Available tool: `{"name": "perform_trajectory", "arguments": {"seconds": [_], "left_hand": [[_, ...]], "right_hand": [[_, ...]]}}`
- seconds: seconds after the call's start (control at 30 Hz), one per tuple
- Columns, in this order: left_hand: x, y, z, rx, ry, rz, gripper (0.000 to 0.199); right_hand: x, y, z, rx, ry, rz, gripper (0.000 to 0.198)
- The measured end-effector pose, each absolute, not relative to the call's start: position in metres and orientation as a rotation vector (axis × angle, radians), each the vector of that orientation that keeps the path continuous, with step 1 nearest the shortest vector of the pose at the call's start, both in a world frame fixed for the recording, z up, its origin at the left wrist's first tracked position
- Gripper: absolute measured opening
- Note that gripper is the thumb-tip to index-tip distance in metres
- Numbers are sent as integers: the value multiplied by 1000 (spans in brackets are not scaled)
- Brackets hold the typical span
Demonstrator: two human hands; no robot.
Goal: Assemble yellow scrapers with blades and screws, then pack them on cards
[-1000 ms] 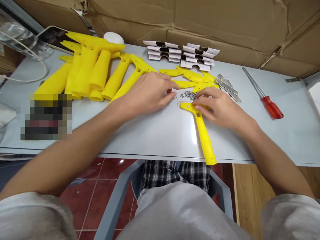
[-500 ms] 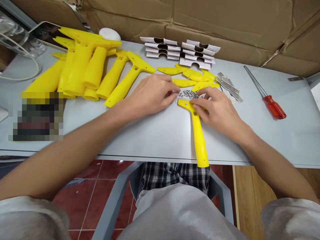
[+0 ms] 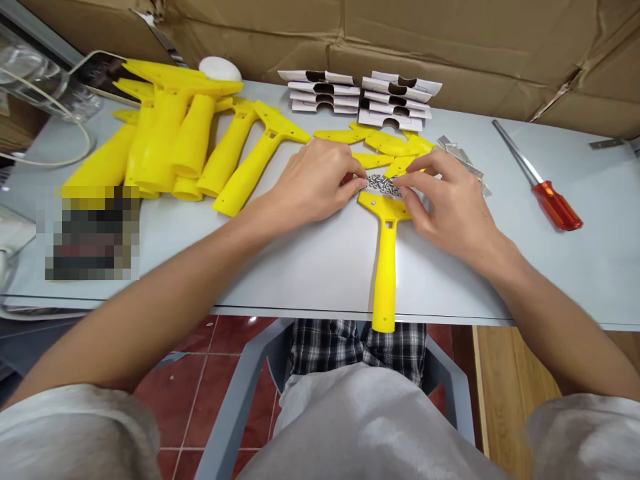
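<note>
A yellow scraper handle (image 3: 385,267) lies in front of me, its wide head toward the screws and its grip end past the table's edge. One screw sits at the left of its head, and a thin metal strip shows along the head's far edge. Small screws (image 3: 383,183) are heaped just beyond. My left hand (image 3: 320,177) is closed at the heap's left edge, thumb and forefinger together; whatever they may hold is too small to make out. My right hand (image 3: 450,203) has its fingertips at the heap's right side, thumb and forefinger slightly apart, nothing visible between them.
Yellow cover pieces (image 3: 385,142) and metal blades (image 3: 463,158) lie behind the screws. A red-handled screwdriver (image 3: 556,205) is at right. More yellow scraper handles (image 3: 163,133) are piled at left. White card sleeves (image 3: 325,90) stand before the cardboard (image 3: 430,40).
The scraper handle has turned, its grip end swinging left. My right fingers have come off its head to the screws. The view has shifted slightly.
</note>
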State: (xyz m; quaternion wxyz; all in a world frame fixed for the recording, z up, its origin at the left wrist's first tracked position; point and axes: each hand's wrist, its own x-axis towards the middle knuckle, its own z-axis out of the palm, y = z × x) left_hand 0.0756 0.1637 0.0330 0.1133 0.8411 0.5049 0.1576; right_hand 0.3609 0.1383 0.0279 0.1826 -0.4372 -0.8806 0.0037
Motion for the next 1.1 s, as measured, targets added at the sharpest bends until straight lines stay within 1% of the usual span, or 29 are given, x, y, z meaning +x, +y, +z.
{"name": "perform_trajectory", "arguments": {"seconds": [0.23,0.43,0.57,0.8,0.93,1.0,1.1], "left_hand": [[75,164,36,2435,1508,456,32],[69,165,37,2442,1515,475,28],[59,169,29,2482,1468,513,26],[48,172,22,2587,1309,641,33],[44,174,24,2669,1281,571,37],[42,176,22,2667,1283,554,36],[39,178,16,2626,1241,617,31]], "right_hand": [[371,144,32,-1240,-2460,34,59],[378,149,30,-1189,-2406,48,45],[377,147,35,-1195,-2376,47,43],[377,142,41,-1245,-2325,-11,39],[378,143,44,-1175,-2276,-18,37],[377,144,43,-1101,-2224,-12,38],[375,145,42,-1125,-2211,13,38]]}}
